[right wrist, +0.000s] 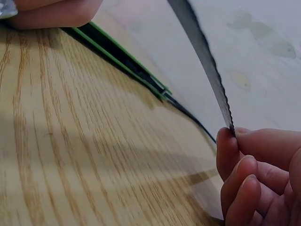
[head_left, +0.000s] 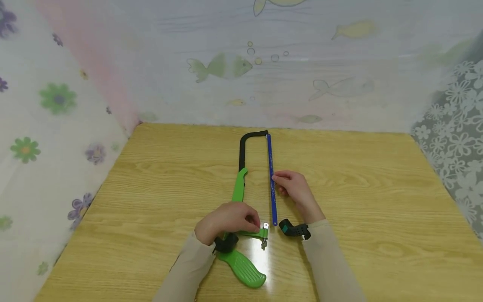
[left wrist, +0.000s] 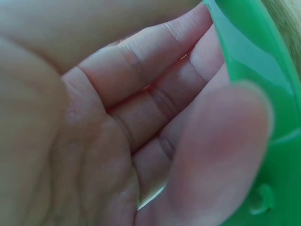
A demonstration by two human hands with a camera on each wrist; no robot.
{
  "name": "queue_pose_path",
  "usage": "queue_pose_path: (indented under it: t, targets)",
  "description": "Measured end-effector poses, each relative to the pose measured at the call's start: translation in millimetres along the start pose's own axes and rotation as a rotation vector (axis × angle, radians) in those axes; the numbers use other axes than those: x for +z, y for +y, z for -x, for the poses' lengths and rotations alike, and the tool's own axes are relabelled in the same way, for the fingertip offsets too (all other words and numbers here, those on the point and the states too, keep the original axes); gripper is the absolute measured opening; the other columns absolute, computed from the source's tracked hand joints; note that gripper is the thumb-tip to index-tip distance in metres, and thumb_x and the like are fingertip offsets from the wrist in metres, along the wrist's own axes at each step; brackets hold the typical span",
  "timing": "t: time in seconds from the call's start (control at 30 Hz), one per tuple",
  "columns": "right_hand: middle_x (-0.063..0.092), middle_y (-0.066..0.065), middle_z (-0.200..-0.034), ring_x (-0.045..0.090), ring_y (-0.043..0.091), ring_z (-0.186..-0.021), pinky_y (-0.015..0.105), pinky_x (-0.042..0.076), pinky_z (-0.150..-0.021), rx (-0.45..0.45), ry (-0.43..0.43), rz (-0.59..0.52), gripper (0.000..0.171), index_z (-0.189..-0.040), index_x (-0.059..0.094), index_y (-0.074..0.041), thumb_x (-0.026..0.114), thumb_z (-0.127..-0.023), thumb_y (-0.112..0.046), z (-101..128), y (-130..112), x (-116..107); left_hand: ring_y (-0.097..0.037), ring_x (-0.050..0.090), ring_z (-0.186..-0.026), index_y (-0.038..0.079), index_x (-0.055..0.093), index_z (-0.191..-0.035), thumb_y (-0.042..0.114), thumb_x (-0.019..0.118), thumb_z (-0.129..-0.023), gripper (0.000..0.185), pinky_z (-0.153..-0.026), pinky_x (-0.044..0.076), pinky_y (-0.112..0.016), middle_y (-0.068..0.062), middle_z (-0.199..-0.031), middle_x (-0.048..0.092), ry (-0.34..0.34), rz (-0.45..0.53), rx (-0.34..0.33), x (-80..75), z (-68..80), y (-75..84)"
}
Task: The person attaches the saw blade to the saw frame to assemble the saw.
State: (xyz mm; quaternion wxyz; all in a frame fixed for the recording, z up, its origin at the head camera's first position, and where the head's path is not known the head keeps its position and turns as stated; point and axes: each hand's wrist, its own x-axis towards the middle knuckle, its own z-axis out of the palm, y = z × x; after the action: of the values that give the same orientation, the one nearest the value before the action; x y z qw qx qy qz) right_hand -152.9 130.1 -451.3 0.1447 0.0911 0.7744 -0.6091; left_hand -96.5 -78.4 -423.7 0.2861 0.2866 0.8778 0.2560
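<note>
A hacksaw frame lies along the table, with a black bow (head_left: 242,153) at the far end and a green grip (head_left: 247,270) at the near end. My left hand (head_left: 230,220) holds its green part (left wrist: 277,113) between thumb and fingers. Beside those fingers, a metal blade holder with a wing nut (head_left: 265,241) sits on the frame's short arm. My right hand (head_left: 296,188) pinches a blue hacksaw blade (head_left: 272,184) near its middle. The blade's far end meets the bow's tip; whether it is hooked there I cannot tell. Its near end hangs free beside the holder. Fine teeth line the blade (right wrist: 221,89).
The wooden table (head_left: 377,188) extends to both sides of the hacksaw. A fish-patterned curtain (head_left: 320,96) stands behind it. Floral sheets (head_left: 56,147) hang at the left and right. Black wrist cameras (head_left: 292,228) sit close to the frame and blade.
</note>
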Motion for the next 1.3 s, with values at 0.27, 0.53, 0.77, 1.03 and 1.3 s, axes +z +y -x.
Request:
queue_pose_path:
  t: [0.27,0.53,0.77,1.03,1.3]
  targets:
    - [0.058,0.001,-0.084,0.051,0.011,-0.063,0.022,0.042,-0.057,0.019,-0.007,0.023,0.032,-0.114,0.063,-0.008,0.062,-0.088,-0.027,-0.6,3.4,0.0,0.002,0.053,-0.07,0.029,0.067,-0.082,0.034,0.066,-0.083,0.005,-0.067,0.041,-0.021,0.019,-0.077,0.06,-0.004,0.006,0.012,3.7,-0.3,-1.0]
    - [0.057,0.002,-0.08,0.051,0.01,-0.059,0.021,0.042,-0.054,0.007,-0.017,0.023,0.031,-0.113,0.063,-0.006,0.062,-0.088,-0.026,-3.4,3.3,-2.1,0.001,0.053,-0.07,0.03,0.067,-0.082,0.035,0.066,-0.083,0.005,-0.067,0.041,-0.021,0.019,-0.077,0.06,-0.007,-0.001,0.006,2.9,-0.7,0.1]
    - [0.059,0.002,-0.083,0.051,0.01,-0.059,0.022,0.043,-0.055,0.003,-0.026,0.034,0.032,-0.114,0.063,-0.008,0.062,-0.088,-0.026,-0.8,-0.3,-0.9,0.002,0.053,-0.071,0.029,0.067,-0.084,0.034,0.066,-0.083,0.006,-0.067,0.042,-0.021,0.019,-0.078,0.06,-0.01,-0.025,0.007,0.1,-0.9,0.6]
    - [0.063,0.002,-0.087,0.048,0.011,-0.059,0.023,0.04,-0.055,-0.048,-0.077,0.057,0.035,-0.118,0.06,-0.01,0.063,-0.087,-0.024,-1.2,0.4,1.0,0.002,0.053,-0.069,0.03,0.067,-0.082,0.039,0.064,-0.083,0.009,-0.066,0.042,-0.022,0.02,-0.077,0.06,0.009,-0.047,0.003,-1.5,0.0,3.9]
    - [0.062,0.005,-0.092,0.048,0.013,-0.058,0.024,0.04,-0.053,-0.053,-0.116,0.128,0.037,-0.124,0.056,-0.015,0.061,-0.088,-0.022,1.7,0.1,1.5,-0.001,0.046,-0.057,0.031,0.065,-0.073,0.041,0.06,-0.085,0.017,-0.055,0.037,-0.022,0.017,-0.064,0.053,0.053,-0.092,0.01,3.6,-1.9,7.9]
